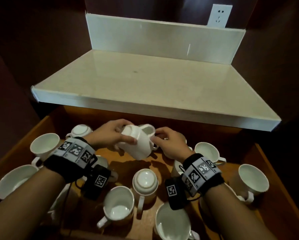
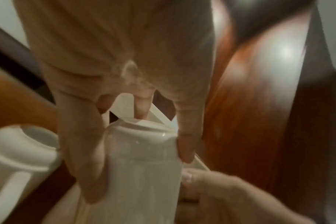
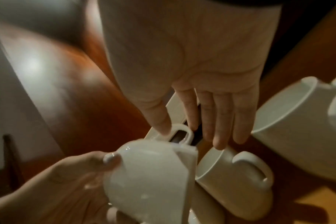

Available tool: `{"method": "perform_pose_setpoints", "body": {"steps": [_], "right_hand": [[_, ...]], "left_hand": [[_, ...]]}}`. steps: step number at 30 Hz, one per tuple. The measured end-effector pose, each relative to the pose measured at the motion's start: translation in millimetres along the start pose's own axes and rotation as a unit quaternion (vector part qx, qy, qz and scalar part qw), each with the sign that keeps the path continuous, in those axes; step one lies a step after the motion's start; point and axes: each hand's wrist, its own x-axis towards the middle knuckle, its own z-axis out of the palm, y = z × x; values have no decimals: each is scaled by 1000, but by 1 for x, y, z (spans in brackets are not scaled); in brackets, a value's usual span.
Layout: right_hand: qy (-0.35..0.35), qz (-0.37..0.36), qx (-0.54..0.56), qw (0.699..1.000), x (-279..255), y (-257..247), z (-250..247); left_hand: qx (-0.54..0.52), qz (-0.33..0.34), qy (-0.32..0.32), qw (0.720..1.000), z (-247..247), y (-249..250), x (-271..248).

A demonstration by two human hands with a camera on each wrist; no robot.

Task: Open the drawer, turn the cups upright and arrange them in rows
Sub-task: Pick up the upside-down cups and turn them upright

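Note:
The wooden drawer [image 1: 275, 172] stands open with several white cups in it. My left hand [image 1: 126, 134] grips one white cup [image 1: 136, 146] around its base end and holds it tilted above the drawer floor, base up and to the left. My right hand [image 1: 155, 136] meets this cup from the right. In the right wrist view its thumb and forefinger pinch the cup's handle [image 3: 180, 126] while the other fingers [image 3: 220, 121] stay straight. The left wrist view shows the cup [image 2: 144, 166] between my thumb and fingers.
Two cups stand base up [image 1: 145, 182] [image 1: 81, 130]. Upright cups sit at the left [image 1: 45, 146], front [image 1: 118, 203] and right [image 1: 252, 179], and one [image 1: 148, 129] just behind the held cup. A pale countertop [image 1: 145, 80] overhangs the drawer's back.

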Motion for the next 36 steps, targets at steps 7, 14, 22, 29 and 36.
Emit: {"method": "perform_pose_setpoints", "body": {"steps": [7, 14, 22, 29, 36], "right_hand": [[-157, 84, 332, 926, -9, -7, -3], [-28, -7, 57, 998, -13, 1, 5], [9, -65, -108, 992, -13, 12, 16], [-22, -81, -177, 981, -8, 15, 25], [-59, -28, -158, 985, -5, 11, 28]], "left_hand": [[-267, -6, -53, 962, 17, -15, 4], [-37, 94, -30, 994, 23, -20, 4], [173, 126, -6, 977, 39, -12, 7], [184, 100, -69, 975, 41, -24, 14], [214, 67, -20, 974, 35, -32, 18]]}}
